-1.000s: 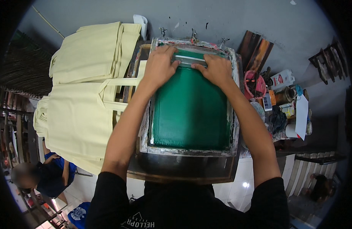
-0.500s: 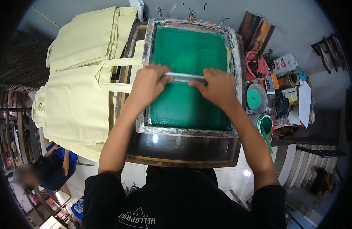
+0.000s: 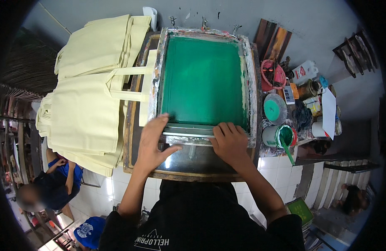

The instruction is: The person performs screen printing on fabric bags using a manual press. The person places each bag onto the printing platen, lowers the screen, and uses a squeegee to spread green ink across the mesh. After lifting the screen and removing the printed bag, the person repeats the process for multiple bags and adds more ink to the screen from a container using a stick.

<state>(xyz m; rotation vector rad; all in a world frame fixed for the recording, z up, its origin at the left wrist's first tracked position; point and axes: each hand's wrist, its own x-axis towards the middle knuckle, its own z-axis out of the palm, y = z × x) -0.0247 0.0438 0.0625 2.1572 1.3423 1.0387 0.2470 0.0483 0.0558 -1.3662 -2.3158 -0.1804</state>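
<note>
A screen printing frame point(image 3: 252, 83) with a paint-crusted rim lies in front of me, its mesh coated in green ink point(image 3: 205, 79). Across the near end of the mesh rests a metal-handled squeegee point(image 3: 186, 130). My right hand point(image 3: 230, 144) has its fingers curled over the squeegee's right end. At the near left corner of the frame is my left hand point(image 3: 151, 144), thumb spread wide from the fingers and slightly blurred; whether its fingertips touch the rim I cannot tell. A cream fabric bag point(image 3: 148, 90) shows partly from under the frame's left side.
Stacks of cream bags point(image 3: 84, 113) lie on the left. To the right, a cluttered stand holds an ink pot point(image 3: 273, 136) with a green stirring stick, a round tub point(image 3: 272, 109), a pink basket point(image 3: 278, 81) and a phone point(image 3: 288, 95). Another person point(image 3: 55, 180) sits at lower left.
The squeegee has come from mid-screen to the near end, toward me. My left hand has let go of its handle and opened; my right hand stays on it.
</note>
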